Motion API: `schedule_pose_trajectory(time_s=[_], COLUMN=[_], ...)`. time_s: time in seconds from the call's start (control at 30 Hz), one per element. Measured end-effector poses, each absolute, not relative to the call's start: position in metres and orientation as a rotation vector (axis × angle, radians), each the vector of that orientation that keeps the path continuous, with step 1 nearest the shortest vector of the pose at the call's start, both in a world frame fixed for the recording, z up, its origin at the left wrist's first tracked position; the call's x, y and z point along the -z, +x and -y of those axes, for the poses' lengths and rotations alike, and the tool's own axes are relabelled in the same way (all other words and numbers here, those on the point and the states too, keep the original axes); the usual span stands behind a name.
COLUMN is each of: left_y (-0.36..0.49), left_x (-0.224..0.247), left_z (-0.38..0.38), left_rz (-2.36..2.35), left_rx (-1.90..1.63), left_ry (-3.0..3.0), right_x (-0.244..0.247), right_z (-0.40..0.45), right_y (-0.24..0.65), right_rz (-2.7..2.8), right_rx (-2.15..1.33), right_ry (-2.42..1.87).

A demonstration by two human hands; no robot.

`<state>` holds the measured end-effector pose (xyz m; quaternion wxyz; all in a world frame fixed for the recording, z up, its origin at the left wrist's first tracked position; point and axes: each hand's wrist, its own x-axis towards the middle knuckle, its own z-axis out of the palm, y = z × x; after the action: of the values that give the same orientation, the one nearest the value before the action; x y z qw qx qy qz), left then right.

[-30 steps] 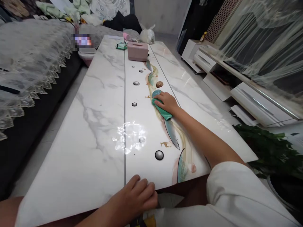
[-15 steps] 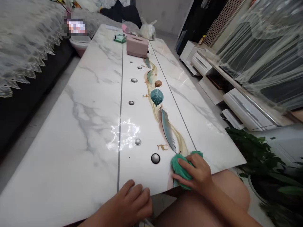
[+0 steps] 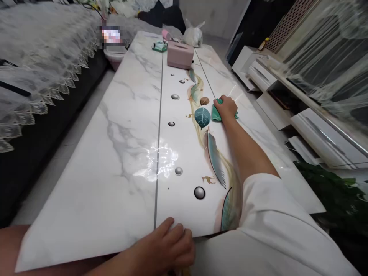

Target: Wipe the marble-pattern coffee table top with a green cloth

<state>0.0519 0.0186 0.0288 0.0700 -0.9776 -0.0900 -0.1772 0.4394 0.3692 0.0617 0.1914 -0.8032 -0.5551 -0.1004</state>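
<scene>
A long white marble-patterned table (image 3: 126, 134) stretches away from me, with printed leaves and grey dots down its middle strip. My right hand (image 3: 228, 107) is closed on a green cloth (image 3: 217, 112) pressed to the tabletop, just right of the printed teal leaf. My right arm reaches out straight over the table. At the near edge rests my left hand (image 3: 169, 245), its fingers curled over the rim; whether anything lies under them is hidden.
A pink box (image 3: 180, 55), a green packet (image 3: 160, 46) and a plastic bag (image 3: 193, 36) stand at the far end. A lace-covered sofa (image 3: 51, 50) lies left, a white cabinet (image 3: 319, 134) right, and a plant (image 3: 330, 191) at the lower right.
My right hand has moved from the near edge far forward along the table with the green cloth. My left hand has stayed at the near edge. The view has shifted slightly left.
</scene>
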Motion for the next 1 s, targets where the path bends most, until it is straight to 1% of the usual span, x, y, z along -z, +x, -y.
schedule_pose_trajectory(time_s=[0.07, 0.13, 0.2, 0.3, 0.4, 0.5, 0.6, 0.7, 1.0], left_y=[0.050, 0.050, 0.050, 0.052, 0.054, 0.057, 0.059, 0.061, 0.063], left_x=[-0.030, -0.031, -0.031, -0.032, -0.030, -0.028, -0.028, -0.028, -0.030], left_z=[-0.019, -0.020, -0.021, -0.021, -0.021, -0.020, -0.020, -0.021, -0.023], left_rz=[0.243, 0.234, 0.253, 0.293, 0.306, 0.330, 0.349, 0.350, 0.349], left_rx=[0.511, 0.503, 0.494, 0.521, 0.592, 0.583, 0.597, 0.657, 0.700], left_ry=[-2.920, -2.927, -2.961, -2.997, -2.992, -2.983, -2.969, -2.951, -2.884], right_x=[-0.066, -0.069, -0.071, -0.068, -0.066, -0.065, -0.060, -0.055, -0.059], right_z=[-0.368, -0.335, -0.271, -0.140, -0.025, 0.026, 0.012, -0.038, -0.275], right_y=[0.444, 0.445, 0.445, 0.443, 0.437, 0.431, 0.431, 0.435, 0.453], right_rz=[1.592, 1.685, 1.809, 1.989, 2.060, 2.056, 2.001, 1.924, 1.530], right_rx=[0.239, 0.182, 0.100, -0.015, 0.025, 0.117, 0.100, 0.065, 0.199], right_ry=[-2.246, -2.207, -2.123, -1.898, -1.733, -1.708, -1.764, -1.842, -2.319])
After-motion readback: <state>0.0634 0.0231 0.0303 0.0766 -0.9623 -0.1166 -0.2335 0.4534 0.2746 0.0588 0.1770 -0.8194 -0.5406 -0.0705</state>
